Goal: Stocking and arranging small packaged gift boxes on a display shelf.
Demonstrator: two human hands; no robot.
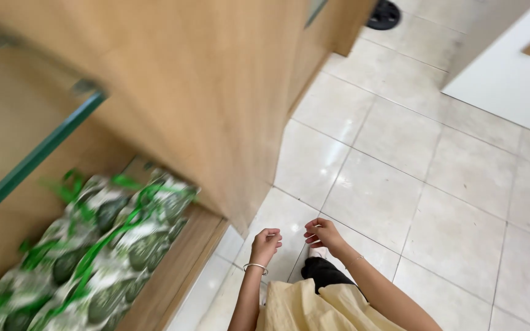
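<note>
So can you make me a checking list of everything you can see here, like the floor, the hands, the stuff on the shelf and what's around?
Surface: pale glossy tiled floor, bare where it shows.
Job's things: left hand and right hand hang over the floor, fingers curled, close together; nothing seen in them for certain. Nearest are the green-and-white wrapped packs on the low wooden shelf, blurred.
Clutter: nothing seen.
Grippers: left wrist wears a silver bangle; both hands apart from the packs.
Cables: nothing seen.
Surroundings: wooden cabinet side, glass shelf edge, round black object on the floor, white door, cream garment.
</note>
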